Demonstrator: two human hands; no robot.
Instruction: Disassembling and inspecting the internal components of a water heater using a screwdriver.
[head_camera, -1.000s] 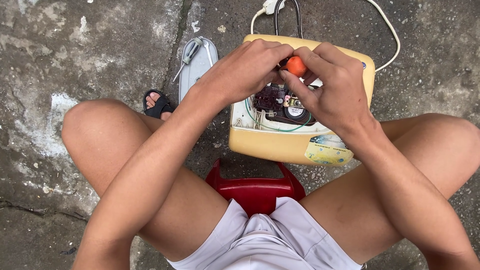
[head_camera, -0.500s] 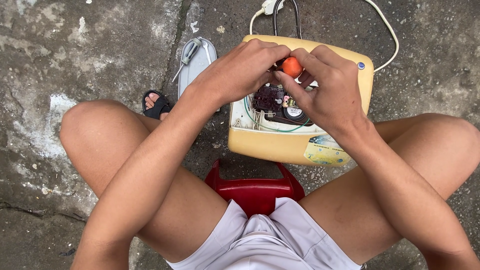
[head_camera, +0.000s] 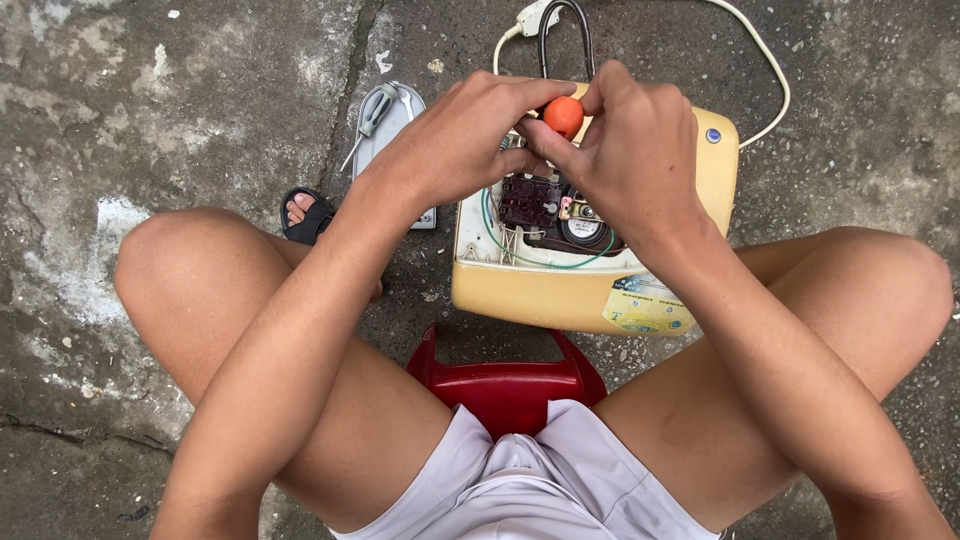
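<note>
The person sits on a low red stool (head_camera: 505, 375) with knees spread, bent over a yellow appliance (head_camera: 700, 180) that lies opened on the concrete floor (head_camera: 180, 90) just beyond the stool. Both hands meet above the appliance's far edge. The left hand (head_camera: 455, 145) is curled, its fingertips pinched on a small round orange knob (head_camera: 563, 116); the right hand (head_camera: 635, 150) is curled too, thumb and forefinger closing on that same knob from the other side. The knob sits between the two hands, over the open cavity of the appliance. Just under the hands, inside the appliance, a dark component block (head_camera: 530, 200) and a round black part (head_camera: 585, 230) show, with a green wire (head_camera: 520, 260) looping along the near side of the cavity. A sticker (head_camera: 645, 305) sits on the appliance's near wall. To the left of the appliance lies a grey cover plate (head_camera: 395, 125) with a screwdriver (head_camera: 372, 118) on it, and nearer the person a foot in a black sandal (head_camera: 305, 215). A white cord (head_camera: 765, 70) and a black loop (head_camera: 565, 35) lie beyond the appliance.
</note>
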